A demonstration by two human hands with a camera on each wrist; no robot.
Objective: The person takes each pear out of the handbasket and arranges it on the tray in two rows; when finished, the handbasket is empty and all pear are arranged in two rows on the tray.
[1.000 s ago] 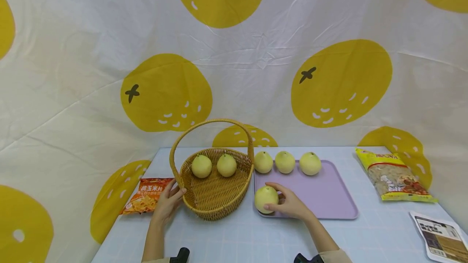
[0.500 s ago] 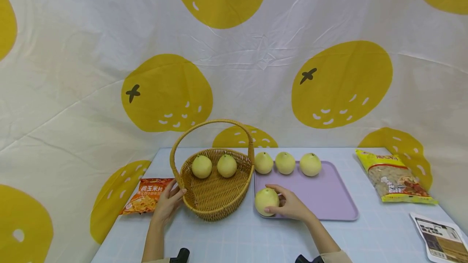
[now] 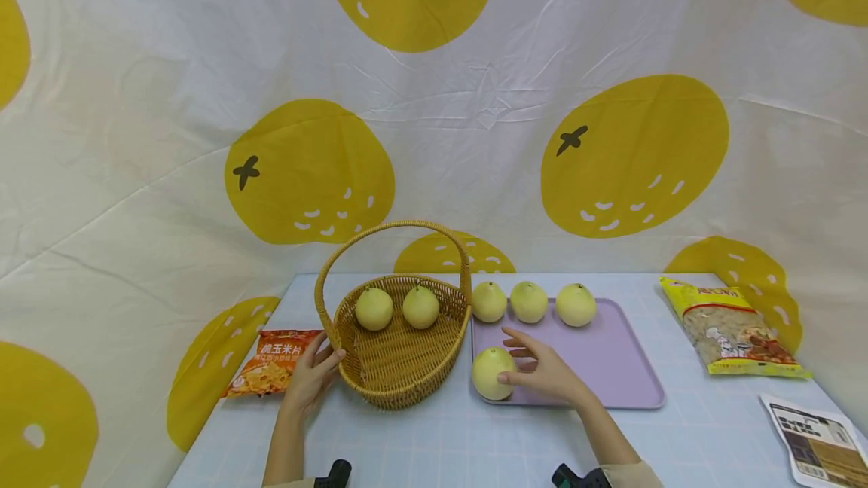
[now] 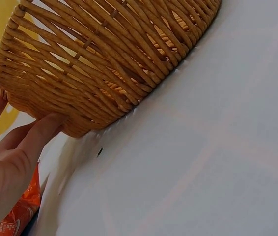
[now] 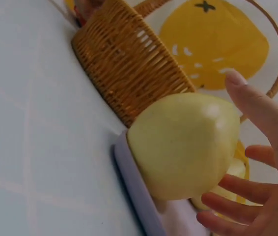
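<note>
My left hand [image 3: 313,379] holds the left side of a wicker basket [image 3: 400,367] with a tall arched handle, its fingers at the rim and side in the left wrist view. Two pale yellow-green pomelos [image 3: 374,309] sit at the basket's back. On the front left corner of a purple tray [image 3: 603,375] stands another pomelo [image 5: 183,147]. Beside it is my right hand [image 3: 545,373], fingers spread and loosely bent; the right wrist view shows a gap between thumb and fruit. Three more pomelos [image 3: 529,302] line the tray's back edge.
An orange-red snack bag [image 3: 271,364] lies left of the basket, behind my left hand. Toward the right edge of the table [image 3: 434,450] are a yellow food bag [image 3: 735,330] and a white-and-brown packet [image 3: 817,439]. A fruit-print cloth [image 3: 468,172] hangs behind.
My right hand has loosened from the front pomelo and drawn slightly to the right, its fingers opening. The pomelo stands on the tray's front left corner. My left hand stays on the basket.
</note>
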